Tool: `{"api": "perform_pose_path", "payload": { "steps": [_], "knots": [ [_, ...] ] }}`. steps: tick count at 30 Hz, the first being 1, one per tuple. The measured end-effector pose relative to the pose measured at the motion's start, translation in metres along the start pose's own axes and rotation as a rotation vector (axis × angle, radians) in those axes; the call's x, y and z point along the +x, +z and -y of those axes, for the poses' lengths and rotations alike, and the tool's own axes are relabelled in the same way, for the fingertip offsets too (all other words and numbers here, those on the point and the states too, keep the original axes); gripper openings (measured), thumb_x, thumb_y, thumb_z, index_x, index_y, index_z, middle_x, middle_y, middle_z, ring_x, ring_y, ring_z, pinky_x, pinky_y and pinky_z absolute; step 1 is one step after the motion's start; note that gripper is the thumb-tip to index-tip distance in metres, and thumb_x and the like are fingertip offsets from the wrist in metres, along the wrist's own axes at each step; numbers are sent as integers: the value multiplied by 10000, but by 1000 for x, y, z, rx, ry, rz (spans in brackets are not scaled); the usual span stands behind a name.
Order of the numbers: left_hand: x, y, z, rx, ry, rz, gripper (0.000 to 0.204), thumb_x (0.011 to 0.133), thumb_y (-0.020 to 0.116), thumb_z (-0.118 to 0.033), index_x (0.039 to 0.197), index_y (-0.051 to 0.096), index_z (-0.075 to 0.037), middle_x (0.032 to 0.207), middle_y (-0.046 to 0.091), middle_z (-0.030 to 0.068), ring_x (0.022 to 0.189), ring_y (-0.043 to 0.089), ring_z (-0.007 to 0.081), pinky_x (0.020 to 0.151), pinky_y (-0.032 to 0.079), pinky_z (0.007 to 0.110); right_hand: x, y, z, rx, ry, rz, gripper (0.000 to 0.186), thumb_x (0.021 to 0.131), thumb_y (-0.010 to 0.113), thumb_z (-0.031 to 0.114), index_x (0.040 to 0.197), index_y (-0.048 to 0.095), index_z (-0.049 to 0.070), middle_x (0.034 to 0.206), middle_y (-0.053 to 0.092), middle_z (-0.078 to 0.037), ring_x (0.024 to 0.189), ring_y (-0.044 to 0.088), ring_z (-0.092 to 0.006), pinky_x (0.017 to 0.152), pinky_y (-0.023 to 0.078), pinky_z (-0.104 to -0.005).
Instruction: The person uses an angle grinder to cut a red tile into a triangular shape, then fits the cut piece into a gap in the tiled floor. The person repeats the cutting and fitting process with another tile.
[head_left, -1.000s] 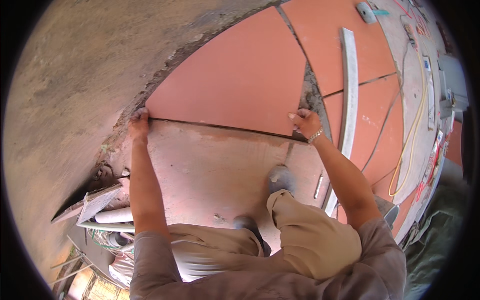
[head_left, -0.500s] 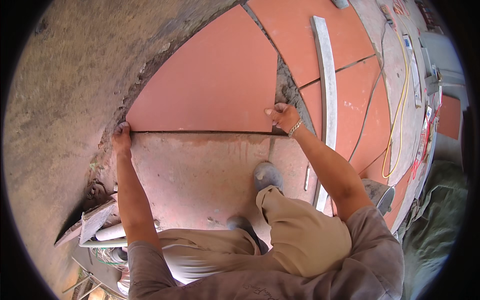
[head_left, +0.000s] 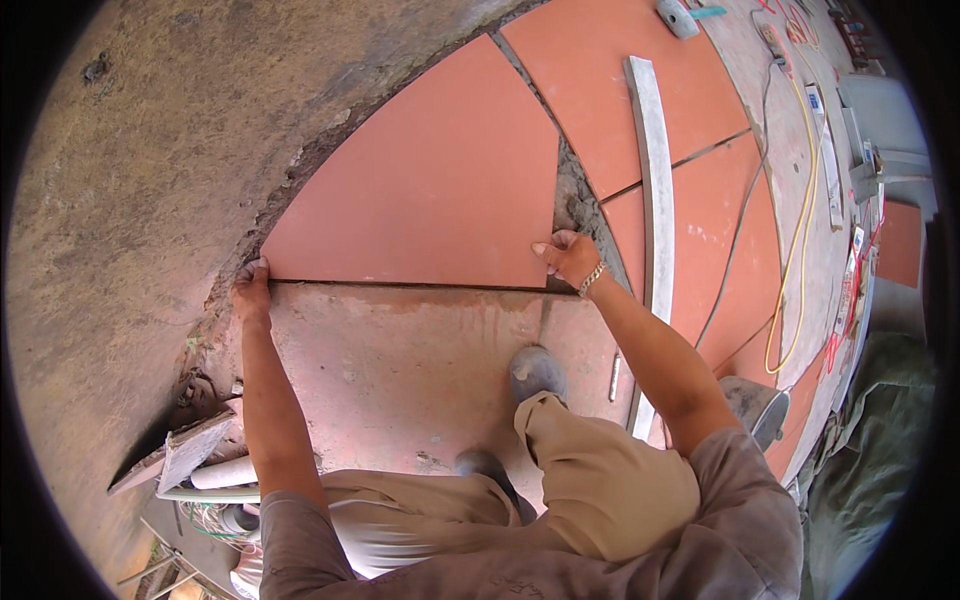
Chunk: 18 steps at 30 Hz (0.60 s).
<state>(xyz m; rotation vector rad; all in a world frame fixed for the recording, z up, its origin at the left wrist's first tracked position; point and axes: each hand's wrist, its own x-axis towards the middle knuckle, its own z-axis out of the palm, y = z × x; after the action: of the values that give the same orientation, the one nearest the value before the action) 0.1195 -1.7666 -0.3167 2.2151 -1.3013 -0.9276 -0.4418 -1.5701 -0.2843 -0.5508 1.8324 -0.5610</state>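
A large reddish floor tile (head_left: 420,170) lies between the wall and the laid tiles. My left hand (head_left: 252,288) is closed on its near left corner, close against the wall. At the near right corner, my right hand (head_left: 572,260) pinches the tile's edge with thumb and fingers; a chain bracelet circles that wrist. Grey mortar (head_left: 580,200) shows in the gap right of the tile. Along the near edge runs a dark, narrow gap above the older floor (head_left: 400,370). What lies beneath the tile is hidden.
A long pale metal straightedge (head_left: 655,190) lies across laid tiles (head_left: 720,230) at right. Beyond are a mallet (head_left: 678,18), a yellow cord (head_left: 808,200) and a power tool (head_left: 772,40). The rough wall (head_left: 150,180) borders the left. Tile offcuts (head_left: 195,445) lean at lower left.
The view has tilted slightly, so the scene sits lower in the picture and more of the mallet shows. Both hands keep their hold at the tile's near corners.
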Motion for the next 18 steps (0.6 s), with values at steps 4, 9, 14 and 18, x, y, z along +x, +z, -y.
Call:
{"api": "perform_pose_path", "payload": {
  "steps": [4,9,14,18],
  "knots": [
    [-2,-1,-3,50,0,-20,326,981,783,-330,1101,793,-28,994,777,12,912,654,109,879,503,292,4,0,-4,-23,1,15,423,930,837,365,1064,740,-25,873,724,-44,720,683,-109,606,558,-268],
    [0,-1,-1,-28,6,10,327,979,784,-329,1097,791,-24,993,777,20,911,660,121,879,506,297,5,0,-5,-46,6,16,416,930,837,356,1062,739,-25,871,722,-44,716,679,-112,608,560,-270],
    [-2,-2,-2,2,2,21,337,977,783,-344,1094,791,-28,997,776,22,909,659,121,874,508,299,3,1,-4,1,-2,2,410,934,825,315,1076,734,-59,851,737,-82,699,677,-127,602,544,-281],
    [3,-5,2,50,-2,19,339,978,779,-356,1092,793,-37,989,775,11,897,651,106,855,507,296,4,1,-5,-22,-2,-4,410,937,817,293,1073,728,-83,829,742,-104,691,677,-135,601,534,-287]
  ]
}}
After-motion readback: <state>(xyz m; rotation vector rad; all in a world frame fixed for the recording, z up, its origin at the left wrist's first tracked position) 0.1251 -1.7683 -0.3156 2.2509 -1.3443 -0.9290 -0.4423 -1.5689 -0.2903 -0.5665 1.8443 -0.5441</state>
